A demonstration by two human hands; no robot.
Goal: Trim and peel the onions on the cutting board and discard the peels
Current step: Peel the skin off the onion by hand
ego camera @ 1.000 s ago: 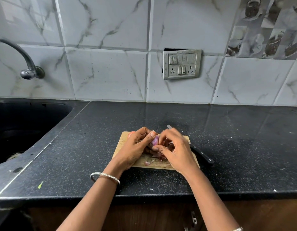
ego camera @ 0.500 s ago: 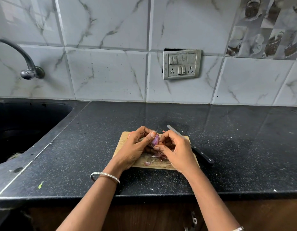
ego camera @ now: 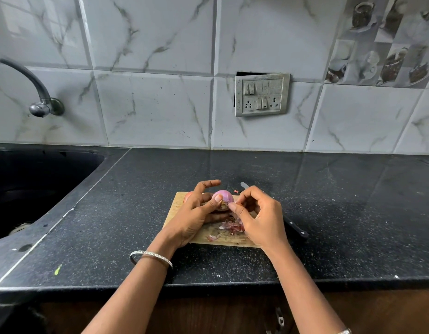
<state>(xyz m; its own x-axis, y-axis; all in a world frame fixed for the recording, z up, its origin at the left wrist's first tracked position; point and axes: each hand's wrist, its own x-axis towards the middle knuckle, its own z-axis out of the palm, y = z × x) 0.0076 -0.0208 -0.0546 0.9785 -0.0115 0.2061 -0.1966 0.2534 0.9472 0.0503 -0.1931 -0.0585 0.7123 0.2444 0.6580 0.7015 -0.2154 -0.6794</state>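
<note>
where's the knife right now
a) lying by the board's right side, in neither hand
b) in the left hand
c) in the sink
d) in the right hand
a: the knife lies along the right edge of the cutting board, while the left hand holds the onion and the right hand pinches at its skin.

Left hand (ego camera: 196, 218) has turned the onion (ego camera: 222, 196) up into plain view, forefinger now lifted clear. Right hand (ego camera: 261, 220) has drawn back slightly, its fingers (ego camera: 234, 208) pinching at the root end.
</note>
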